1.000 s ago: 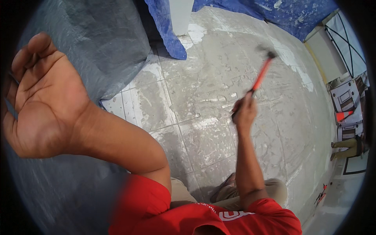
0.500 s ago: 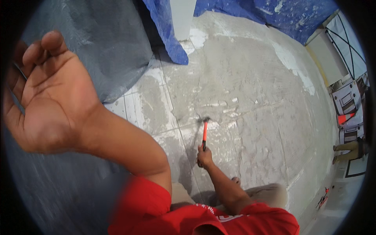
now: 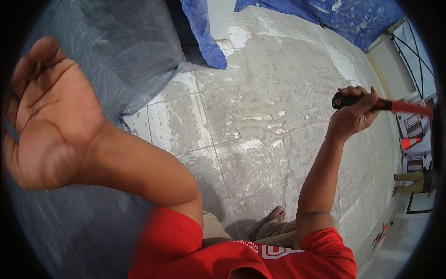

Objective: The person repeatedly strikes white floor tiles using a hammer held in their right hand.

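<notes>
My left hand [image 3: 55, 121] is raised at the left, palm up toward the camera, fingers loosely bent apart and empty. My right hand [image 3: 355, 114] is lifted at the right, wrapped round the black grip of a hammer [image 3: 409, 107]. Its red shaft points rightward, and the head is lost in the dark rim of the picture. Below both hands is a tiled floor [image 3: 241, 167] coated with cracked, chipped grey material and white patches.
A grey sheet [image 3: 116, 46] hangs at the left beside a white column [image 3: 219, 16]. Blue tarps [image 3: 353, 23] line the back. Along the right are an orange cone [image 3: 409, 142], another person's legs [image 3: 409, 183] and a red-handled tool [image 3: 381, 235].
My right hand and hammer have swung up and right from low over the middle of the floor half a second ago. My left hand stays raised in about the same place.
</notes>
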The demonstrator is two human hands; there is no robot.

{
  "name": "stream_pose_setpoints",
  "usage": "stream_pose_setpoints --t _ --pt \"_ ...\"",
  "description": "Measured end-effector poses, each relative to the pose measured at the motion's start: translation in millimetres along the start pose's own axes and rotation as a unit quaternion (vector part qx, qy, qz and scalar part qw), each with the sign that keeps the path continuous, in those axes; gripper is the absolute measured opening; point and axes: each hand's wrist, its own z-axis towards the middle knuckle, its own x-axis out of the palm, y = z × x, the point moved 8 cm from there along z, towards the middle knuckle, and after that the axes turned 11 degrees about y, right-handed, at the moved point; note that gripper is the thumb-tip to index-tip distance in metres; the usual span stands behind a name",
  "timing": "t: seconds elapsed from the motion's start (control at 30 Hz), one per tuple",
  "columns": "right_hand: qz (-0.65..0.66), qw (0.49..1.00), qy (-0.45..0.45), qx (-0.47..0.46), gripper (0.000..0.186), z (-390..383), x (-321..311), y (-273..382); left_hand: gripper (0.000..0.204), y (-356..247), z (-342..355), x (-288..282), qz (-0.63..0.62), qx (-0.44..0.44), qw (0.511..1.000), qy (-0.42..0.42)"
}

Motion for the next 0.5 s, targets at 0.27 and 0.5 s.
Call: stream_pose_setpoints --t 0.27,0.5 --pt "-0.257 0.645 0.437 0.572 0.046 -452 -74 -234 0.052 30 -4 2 -0.066 -0.057 0.996 -0.006" --pt "-0.057 0.795 0.251 0.549 0.049 -324 18 -169 0.048 13 -9 15 0.013 0.004 0.998 -0.057"
